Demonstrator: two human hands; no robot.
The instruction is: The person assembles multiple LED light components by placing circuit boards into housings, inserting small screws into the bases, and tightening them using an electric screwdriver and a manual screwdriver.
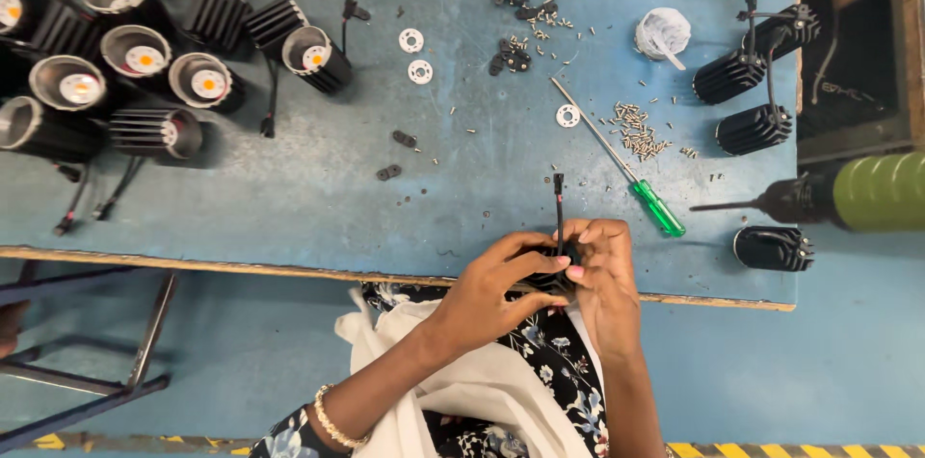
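Both my hands close around one black finned lamp housing (557,267) at the near edge of the blue table (318,188). My left hand (491,289) grips it from the left, my right hand (605,275) from the right. A black cable with a connector (558,203) sticks up out of the housing, away from me. Most of the housing is hidden by my fingers.
A green-handled screwdriver (626,169) lies just beyond my hands, beside scattered small screws (636,126). White ring parts (414,53) and black clips (511,53) lie further back. Several lamp housings (135,63) crowd the far left, more (752,102) stand at right. A green power driver (848,193) rests at right.
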